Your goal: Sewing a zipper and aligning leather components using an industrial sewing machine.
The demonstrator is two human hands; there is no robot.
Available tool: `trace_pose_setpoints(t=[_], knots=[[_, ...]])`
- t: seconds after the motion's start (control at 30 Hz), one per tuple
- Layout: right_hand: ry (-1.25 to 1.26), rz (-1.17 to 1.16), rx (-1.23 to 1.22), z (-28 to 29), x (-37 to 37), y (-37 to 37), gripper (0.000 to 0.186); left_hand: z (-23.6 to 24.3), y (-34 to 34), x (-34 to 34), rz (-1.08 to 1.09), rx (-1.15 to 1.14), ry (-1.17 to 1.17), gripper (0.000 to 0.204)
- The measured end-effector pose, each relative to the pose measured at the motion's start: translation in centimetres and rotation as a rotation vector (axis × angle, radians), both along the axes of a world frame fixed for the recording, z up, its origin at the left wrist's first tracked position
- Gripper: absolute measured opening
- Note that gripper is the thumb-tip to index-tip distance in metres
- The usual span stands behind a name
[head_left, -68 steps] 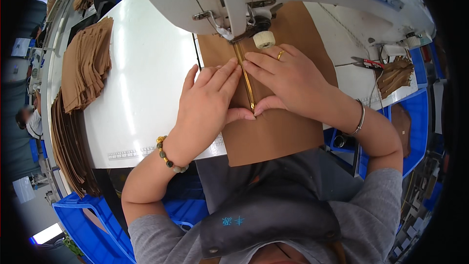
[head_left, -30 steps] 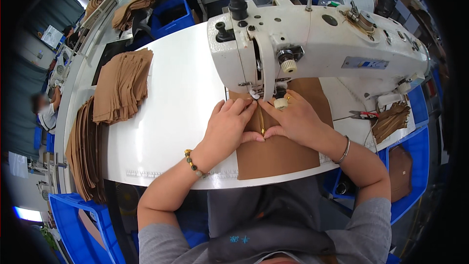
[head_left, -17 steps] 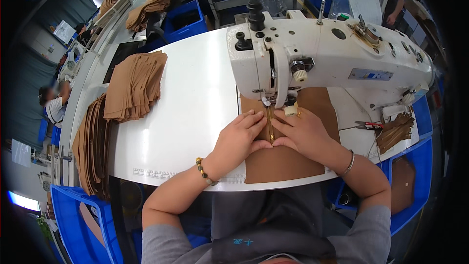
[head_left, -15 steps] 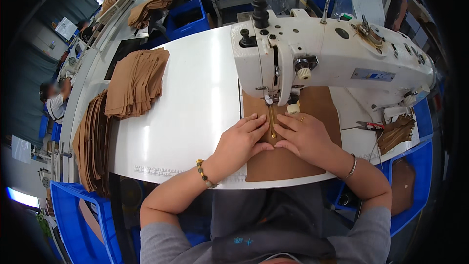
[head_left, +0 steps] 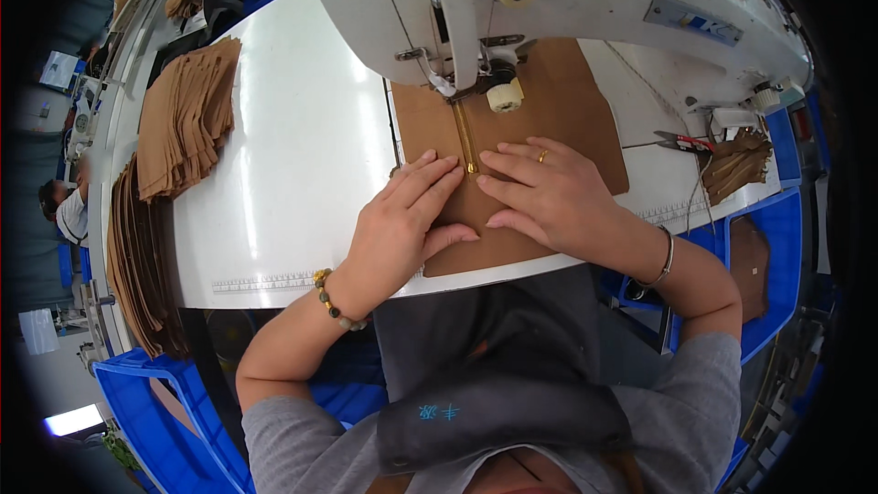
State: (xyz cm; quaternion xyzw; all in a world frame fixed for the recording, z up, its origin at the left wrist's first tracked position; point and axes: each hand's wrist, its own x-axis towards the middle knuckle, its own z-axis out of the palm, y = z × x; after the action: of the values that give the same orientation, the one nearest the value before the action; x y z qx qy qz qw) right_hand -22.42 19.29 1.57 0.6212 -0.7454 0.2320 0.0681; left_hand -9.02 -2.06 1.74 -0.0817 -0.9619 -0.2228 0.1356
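Observation:
A brown leather-like panel (head_left: 572,110) lies flat beneath the head of a white sewing machine (head_left: 585,5). Along its middle runs a gold zipper (head_left: 465,133), whose upper end passes under the needle area and whose pull lies between my hands. My left hand (head_left: 398,215) rests on the panel left of the zipper, fingers stretched out and thumb pointing right. On the other side, my right hand (head_left: 549,192) presses flat with its fingers spread toward the zipper. Neither hand grips anything. The needle tip is too small to make out.
Stacks of brown pieces (head_left: 187,119) lie at the table's left, with more upright ones (head_left: 137,256) nearer me. Red-handled snips (head_left: 684,142) and a bundle of brown strips (head_left: 736,165) sit at the right. Blue bins (head_left: 174,412) flank the table. Another person sits far left.
My view has tipped and come closer, so the machine looks larger and higher. My thumbs, which were nearly touching, are now a little apart. Both hands stay flat on the panel.

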Motion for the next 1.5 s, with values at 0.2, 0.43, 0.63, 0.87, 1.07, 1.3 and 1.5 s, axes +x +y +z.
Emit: trace_pose_setpoints(t=[0.2,0.43,0.63,0.87,1.07,1.3,1.5], knots=[[0.02,0.025,0.009,0.4,0.0,0.0,0.048,0.3,0.1,0.1,-0.05,-0.077,0.013,0.068],[-0.046,0.045,0.02,0.6,0.0,-0.6,0.051,0.6,0.0,0.0,-0.047,-0.039,-0.041,0.072],[-0.05,0.084,0.05,0.9,0.0,-0.8,0.07,1.0,0.4,1.2,0.242,1.17,-0.135,0.051],[0.001,0.04,0.151,1.8,2.3,-0.1,0.082,3.6,-1.1,2.8,0.206,1.888,-0.6,0.054],[-0.109,-0.007,0.064,0.1,2.3,0.2,0.05,2.8,0.1,2.5,-0.011,0.657,-0.329,0.031],[-0.225,-0.008,0.051,0.1,2.4,1.0,0.058,1.3,-1.1,0.4,-0.079,-0.194,0.139,0.031],[-0.222,-0.003,0.034,0.2,2.4,1.1,0.057,1.0,-0.9,-0.5,-0.156,-0.387,0.212,0.029]])
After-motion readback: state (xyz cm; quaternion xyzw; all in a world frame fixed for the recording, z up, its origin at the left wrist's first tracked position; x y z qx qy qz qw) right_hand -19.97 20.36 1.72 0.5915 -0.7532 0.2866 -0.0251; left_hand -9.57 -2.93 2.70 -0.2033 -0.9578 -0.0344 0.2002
